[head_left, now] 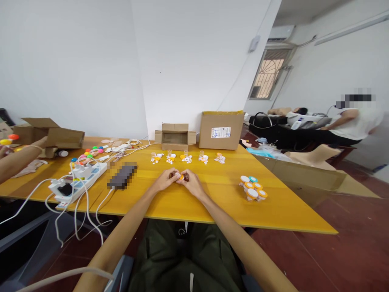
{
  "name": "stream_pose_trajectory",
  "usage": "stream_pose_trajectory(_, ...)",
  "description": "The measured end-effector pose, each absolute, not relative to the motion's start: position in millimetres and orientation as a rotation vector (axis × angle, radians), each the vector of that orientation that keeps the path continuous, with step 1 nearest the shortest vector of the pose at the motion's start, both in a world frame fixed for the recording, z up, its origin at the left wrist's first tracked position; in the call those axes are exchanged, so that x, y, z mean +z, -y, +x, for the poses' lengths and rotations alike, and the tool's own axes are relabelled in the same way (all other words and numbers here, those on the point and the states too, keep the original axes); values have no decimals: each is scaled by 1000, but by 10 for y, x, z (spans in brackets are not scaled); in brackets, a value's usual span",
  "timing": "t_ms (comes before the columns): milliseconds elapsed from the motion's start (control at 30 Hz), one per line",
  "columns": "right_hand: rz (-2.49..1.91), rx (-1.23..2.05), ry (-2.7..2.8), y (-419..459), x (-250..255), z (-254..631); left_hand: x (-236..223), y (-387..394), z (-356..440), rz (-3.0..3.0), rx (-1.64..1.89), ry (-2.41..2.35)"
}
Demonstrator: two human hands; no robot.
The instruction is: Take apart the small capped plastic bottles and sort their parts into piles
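Note:
Near the middle of the table, my left hand and my right hand meet around a small jar with an orange-rimmed lid. The fingers of both are closed on it and cover most of its body. Beyond my hands lies a row of small heaps of white pieces with orange lids among them. Clear, open cups stand beside some of the heaps. Off to the right, several lidded jars stand in a cluster, most with orange-and-white lids and one with a teal lid.
An open cardboard box and a larger closed box stand against the wall. Left of my hands are a dark phone-like slab, a white power strip and tangled cables. Another person's arm reaches in at far left; someone sits at right.

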State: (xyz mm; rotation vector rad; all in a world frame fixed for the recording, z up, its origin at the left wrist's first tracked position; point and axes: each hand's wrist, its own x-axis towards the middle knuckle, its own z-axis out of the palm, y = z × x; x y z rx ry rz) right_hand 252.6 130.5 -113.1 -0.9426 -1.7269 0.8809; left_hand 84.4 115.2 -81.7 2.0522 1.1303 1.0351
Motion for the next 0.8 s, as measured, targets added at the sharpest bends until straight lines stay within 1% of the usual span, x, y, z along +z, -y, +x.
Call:
stream_pose_trajectory(200,-954,864,1721,-1305,-1129,2525,-828,-1158,832,2061,1011,-1124)
stream_pose_trajectory(400,-983,831,1695,-1357,-1163,2539,-799,-1163,822,2092,1062,-1039)
stream_pose_trajectory(800,-969,851,1683,-1382,-1183,2521,-830,-1181,819,2067,1085,-1068)
